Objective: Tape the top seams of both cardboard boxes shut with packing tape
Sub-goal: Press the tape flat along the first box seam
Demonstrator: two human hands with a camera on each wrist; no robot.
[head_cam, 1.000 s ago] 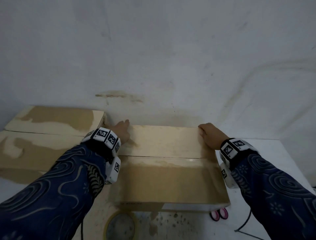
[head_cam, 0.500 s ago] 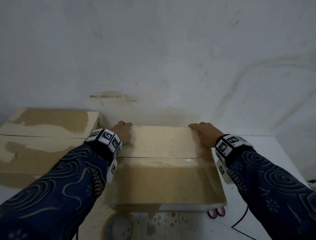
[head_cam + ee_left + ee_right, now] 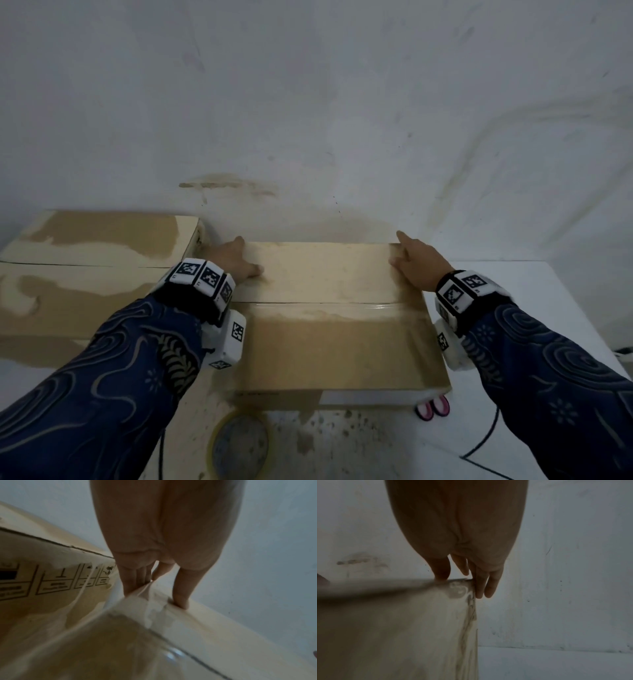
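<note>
Two closed cardboard boxes stand side by side against the wall. On the near box [image 3: 329, 335] a glossy strip of clear tape runs along the top seam [image 3: 308, 303]. My left hand [image 3: 233, 262] holds its far left corner, thumb on top and fingers [image 3: 132, 580] straight down the side. My right hand [image 3: 416, 260] holds the far right corner the same way, thumb on top and fingers [image 3: 481, 582] down the side wall. The second box [image 3: 85, 274] sits to the left, its seam a dark line. A roll of packing tape [image 3: 239, 445] lies on the table near me.
Pink-handled scissors [image 3: 433, 407] peek out under the near box's front right corner. A black cable [image 3: 486, 435] crosses the white table [image 3: 513, 281] at the right. The wall [image 3: 308, 120] stands directly behind both boxes.
Both hands have slid a little along the near box's far edge toward its corners, and the right hand's fingers have straightened. The boxes have stayed in place.
</note>
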